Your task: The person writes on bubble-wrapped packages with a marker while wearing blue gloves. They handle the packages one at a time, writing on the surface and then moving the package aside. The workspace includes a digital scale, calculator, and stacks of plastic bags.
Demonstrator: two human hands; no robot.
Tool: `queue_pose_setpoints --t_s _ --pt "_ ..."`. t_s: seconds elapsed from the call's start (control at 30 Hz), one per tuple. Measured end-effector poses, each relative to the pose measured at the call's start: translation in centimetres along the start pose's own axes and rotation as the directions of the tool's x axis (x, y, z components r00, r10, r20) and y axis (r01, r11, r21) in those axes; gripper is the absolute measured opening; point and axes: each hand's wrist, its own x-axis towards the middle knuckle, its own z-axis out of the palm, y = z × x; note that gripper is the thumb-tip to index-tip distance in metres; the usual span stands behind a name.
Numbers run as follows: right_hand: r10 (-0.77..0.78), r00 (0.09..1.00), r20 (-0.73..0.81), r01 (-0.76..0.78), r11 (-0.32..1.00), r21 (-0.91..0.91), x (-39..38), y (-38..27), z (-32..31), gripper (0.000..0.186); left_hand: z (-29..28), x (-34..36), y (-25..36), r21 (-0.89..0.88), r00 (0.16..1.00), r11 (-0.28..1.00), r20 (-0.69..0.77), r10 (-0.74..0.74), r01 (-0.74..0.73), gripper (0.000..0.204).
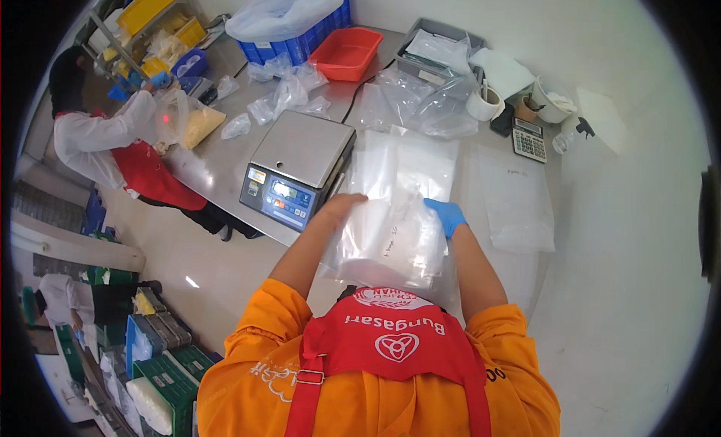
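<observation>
A stack of clear plastic bags (375, 241) with handwriting on it lies in front of me at the table's near edge. My bare left hand (347, 205) grips the stack's left side, its fingertips partly lost against the shiny plastic. On the right side, my right hand (447, 217) in a blue glove pinches the edge of the bags. Just left of the stack stands a digital scale (304, 155) with a bare metal pan and a lit display.
More flat clear bags (518, 204) lie at right, below a calculator (529, 140). Behind are a grey bin (439, 31), a red tray (345, 54) and a lined blue crate (289, 46). At left a co-worker in a red apron (154, 170) handles a bag of yellowish contents (201, 127).
</observation>
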Motion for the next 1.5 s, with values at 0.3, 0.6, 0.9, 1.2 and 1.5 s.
queue_pose_setpoints --t_s 0.3,0.6,0.9,1.2,1.5 --pt "-0.208 0.975 0.082 0.167 0.436 -0.884 -4.2 -2.2 1.6 0.057 0.0 -1.2 0.1 0.647 0.94 0.706 0.052 0.337 -0.289 0.071" --pt "-0.17 0.965 0.2 0.157 0.984 0.08 -11.9 -3.1 7.9 0.077 7.9 -5.0 -0.1 -0.342 0.993 0.94 0.113 0.04 0.002 0.068" --pt "-0.282 0.959 -0.021 0.271 0.937 -0.22 -7.2 -1.1 6.7 0.044 8.6 -2.9 -2.4 -0.175 0.969 0.957 0.05 0.242 -0.23 0.055" --pt "-0.253 0.956 0.147 0.275 0.948 -0.162 -7.5 1.9 3.2 0.04 2.7 4.6 1.8 0.0 0.769 0.794 -0.252 0.588 -0.608 0.078" --pt "-0.03 0.964 0.265 0.053 0.995 -0.081 -11.8 4.2 -1.2 0.048 3.0 6.6 7.0 0.192 0.947 0.928 0.1 0.306 -0.32 0.067"
